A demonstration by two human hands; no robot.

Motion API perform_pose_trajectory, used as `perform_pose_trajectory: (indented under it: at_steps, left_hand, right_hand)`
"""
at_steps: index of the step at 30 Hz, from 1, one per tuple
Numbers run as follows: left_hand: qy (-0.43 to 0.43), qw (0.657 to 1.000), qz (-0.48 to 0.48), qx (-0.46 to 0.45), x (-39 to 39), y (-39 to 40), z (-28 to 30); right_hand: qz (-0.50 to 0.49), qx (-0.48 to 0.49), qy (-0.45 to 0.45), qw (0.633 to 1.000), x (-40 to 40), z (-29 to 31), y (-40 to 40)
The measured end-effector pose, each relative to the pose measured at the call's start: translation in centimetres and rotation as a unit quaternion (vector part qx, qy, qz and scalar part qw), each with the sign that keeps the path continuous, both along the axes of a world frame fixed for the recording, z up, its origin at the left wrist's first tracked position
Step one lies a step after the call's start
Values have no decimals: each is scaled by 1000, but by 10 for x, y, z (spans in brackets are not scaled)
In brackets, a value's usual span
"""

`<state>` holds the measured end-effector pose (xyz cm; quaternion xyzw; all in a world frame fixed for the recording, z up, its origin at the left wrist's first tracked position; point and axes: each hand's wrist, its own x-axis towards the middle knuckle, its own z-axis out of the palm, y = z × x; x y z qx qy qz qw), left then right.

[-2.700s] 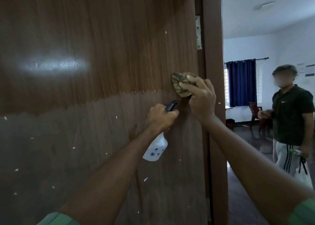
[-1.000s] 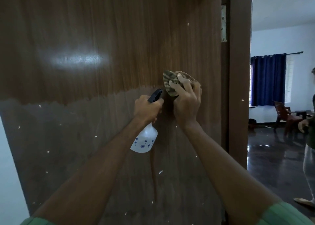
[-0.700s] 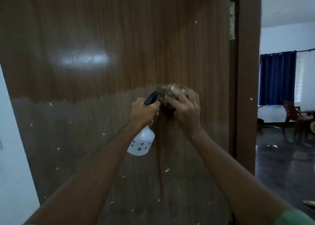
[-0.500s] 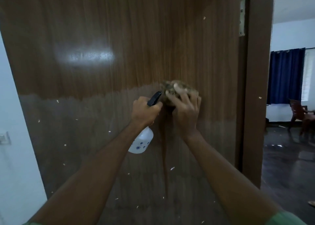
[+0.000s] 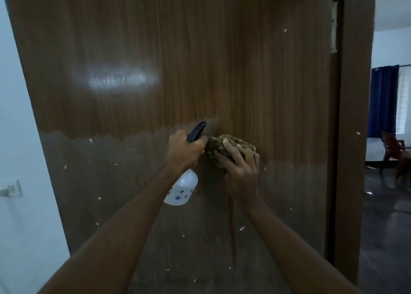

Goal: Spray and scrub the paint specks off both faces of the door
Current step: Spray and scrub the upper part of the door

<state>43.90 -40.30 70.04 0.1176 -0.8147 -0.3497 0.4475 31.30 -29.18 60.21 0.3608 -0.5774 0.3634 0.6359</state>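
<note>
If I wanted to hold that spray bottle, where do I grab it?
Grab the thin neck under the black nozzle, as the left hand does on the spray bottle. Come from the side away from the door, since the nozzle points at it.

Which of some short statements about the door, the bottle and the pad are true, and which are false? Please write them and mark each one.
1. The left hand holds the spray bottle. True.
2. The right hand presses a scrub pad against the door. True.
3. The spray bottle is red. False: its body is white, its nozzle black.
4. No paint specks remain on this face. False: many dot the duller lower part.
5. The hinge is at the door's left edge. False: it is at the right.
</note>
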Motion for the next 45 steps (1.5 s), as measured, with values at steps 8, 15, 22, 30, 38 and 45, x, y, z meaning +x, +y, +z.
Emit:
perform_pose_trajectory:
  at_steps: [8, 15, 22, 30, 38, 45]
  left_hand:
    - [-39, 999, -1, -30, 18, -17, -3]
    - [-31, 999, -3, -22, 32, -36, -10]
    - [-20, 1000, 0, -1, 39, -51, -14]
    - [-18, 1000, -4, 3, 50, -74, -20]
    - [-10, 1000, -12, 7, 63, -94, -25]
    - [-39, 999, 24, 8, 86, -116, -40]
  right_hand:
    - [-3, -97, -73, 993, 7, 107, -19]
    - [-20, 53, 51, 997, 12, 5, -28]
    - [-21, -87, -27, 996, 29, 86, -58]
    - [-13, 21, 31, 999, 39, 38, -75]
    - [-7, 10, 19, 1000, 67, 0, -103]
    - [37, -63, -78, 994, 74, 72, -110]
